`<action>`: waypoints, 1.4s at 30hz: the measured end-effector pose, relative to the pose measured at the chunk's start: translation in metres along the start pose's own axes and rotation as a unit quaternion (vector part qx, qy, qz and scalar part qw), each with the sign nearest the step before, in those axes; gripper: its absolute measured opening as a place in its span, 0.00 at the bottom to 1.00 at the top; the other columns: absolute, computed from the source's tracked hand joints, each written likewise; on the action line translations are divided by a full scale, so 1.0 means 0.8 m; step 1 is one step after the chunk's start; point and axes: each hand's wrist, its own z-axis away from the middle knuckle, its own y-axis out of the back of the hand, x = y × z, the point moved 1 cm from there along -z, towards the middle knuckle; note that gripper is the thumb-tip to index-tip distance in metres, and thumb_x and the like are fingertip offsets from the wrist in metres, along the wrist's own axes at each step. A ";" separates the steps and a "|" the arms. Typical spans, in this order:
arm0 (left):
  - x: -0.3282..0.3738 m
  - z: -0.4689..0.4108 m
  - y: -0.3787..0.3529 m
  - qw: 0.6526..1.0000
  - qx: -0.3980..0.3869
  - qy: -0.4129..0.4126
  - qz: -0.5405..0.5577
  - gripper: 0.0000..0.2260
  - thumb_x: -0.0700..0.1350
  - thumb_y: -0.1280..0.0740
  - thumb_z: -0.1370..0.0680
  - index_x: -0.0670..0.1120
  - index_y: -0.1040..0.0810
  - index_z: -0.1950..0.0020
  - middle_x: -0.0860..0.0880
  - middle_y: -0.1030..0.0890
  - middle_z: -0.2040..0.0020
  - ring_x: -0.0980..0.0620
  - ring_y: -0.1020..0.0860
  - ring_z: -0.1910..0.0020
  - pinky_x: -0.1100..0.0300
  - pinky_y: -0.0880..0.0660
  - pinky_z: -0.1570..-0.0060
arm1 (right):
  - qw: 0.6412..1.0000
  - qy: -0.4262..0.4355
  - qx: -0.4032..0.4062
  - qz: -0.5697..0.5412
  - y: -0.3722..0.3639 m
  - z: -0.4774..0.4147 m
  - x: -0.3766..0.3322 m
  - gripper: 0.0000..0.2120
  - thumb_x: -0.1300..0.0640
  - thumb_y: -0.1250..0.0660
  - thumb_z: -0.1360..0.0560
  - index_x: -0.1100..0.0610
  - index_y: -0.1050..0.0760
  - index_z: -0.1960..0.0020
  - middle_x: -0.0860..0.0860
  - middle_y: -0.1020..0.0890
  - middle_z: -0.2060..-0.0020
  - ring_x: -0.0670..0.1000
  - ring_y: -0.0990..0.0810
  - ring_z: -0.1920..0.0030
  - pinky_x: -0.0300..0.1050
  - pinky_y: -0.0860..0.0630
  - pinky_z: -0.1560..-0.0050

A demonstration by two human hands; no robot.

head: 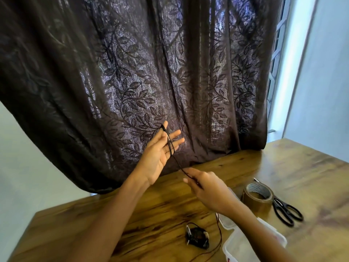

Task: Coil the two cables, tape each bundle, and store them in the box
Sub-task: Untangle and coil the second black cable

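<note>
My left hand point(160, 154) is raised above the table with palm up and fingers straight and spread. A thin dark cable point(174, 157) is looped over its fingers and runs down to my right hand point(205, 190), which pinches it between thumb and fingers. The cable's loose tail point(220, 233) hangs below my right wrist and trails on the table. A second cable point(197, 238) lies coiled as a small black bundle near the front of the wooden table point(151, 214). A clear plastic box point(239, 244) sits partly under my right forearm.
A brown tape roll point(257, 197) stands right of my right hand, with black-handled scissors point(286, 210) beside it. A dark leaf-patterned curtain point(151, 72) hangs behind the table and drapes onto its back edge. The box's lid point(228, 222) lies next to the box.
</note>
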 end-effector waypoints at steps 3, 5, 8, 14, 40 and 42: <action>-0.004 0.002 0.009 0.999 0.030 0.006 -0.038 0.18 0.41 0.48 0.18 0.51 0.36 0.29 0.45 0.23 0.40 0.49 0.22 0.45 0.57 0.32 0.36 | 0.991 0.062 0.053 0.103 0.022 0.001 -0.013 0.14 0.51 0.43 0.21 0.47 0.28 0.36 0.47 0.18 0.51 0.50 0.20 0.53 0.47 0.22 0.55; -0.006 0.005 0.010 0.997 0.037 0.008 -0.062 0.15 0.40 0.47 0.19 0.51 0.29 0.35 0.47 0.21 0.43 0.50 0.21 0.46 0.57 0.30 0.37 | 0.977 0.133 0.108 0.127 0.039 -0.002 -0.023 0.11 0.51 0.40 0.23 0.48 0.22 0.45 0.47 0.17 0.55 0.51 0.18 0.58 0.48 0.20 0.63; -0.009 0.011 0.005 0.993 0.039 -0.002 -0.108 0.13 0.39 0.47 0.19 0.49 0.24 0.48 0.48 0.20 0.46 0.54 0.19 0.51 0.61 0.25 0.45 | 0.963 0.181 0.123 0.159 0.061 -0.012 -0.042 0.07 0.53 0.35 0.29 0.49 0.20 0.53 0.45 0.16 0.59 0.51 0.17 0.62 0.46 0.21 0.68; -0.009 0.022 -0.012 0.989 -0.034 0.002 -0.144 0.11 0.37 0.47 0.19 0.47 0.26 0.51 0.53 0.20 0.55 0.65 0.22 0.58 0.74 0.27 0.56 | 0.974 0.174 0.097 0.110 0.097 -0.034 -0.065 0.08 0.60 0.33 0.28 0.49 0.23 0.52 0.38 0.22 0.61 0.42 0.24 0.61 0.41 0.28 0.61; 0.030 0.028 -0.016 0.994 -0.101 0.036 0.038 0.09 0.42 0.47 0.20 0.44 0.29 0.56 0.47 0.16 0.62 0.48 0.16 0.55 0.45 0.24 0.48 | 0.941 0.047 0.178 -0.282 0.043 -0.066 0.020 0.07 0.61 0.33 0.26 0.51 0.19 0.52 0.53 0.16 0.60 0.51 0.19 0.57 0.56 0.21 0.51; 0.032 0.024 -0.015 0.993 -0.092 0.032 0.062 0.10 0.42 0.47 0.20 0.43 0.28 0.54 0.46 0.16 0.61 0.47 0.17 0.53 0.43 0.26 0.47 | 0.942 0.019 0.165 -0.290 0.020 -0.062 0.025 0.07 0.58 0.34 0.25 0.48 0.19 0.54 0.54 0.18 0.65 0.47 0.22 0.62 0.52 0.22 0.57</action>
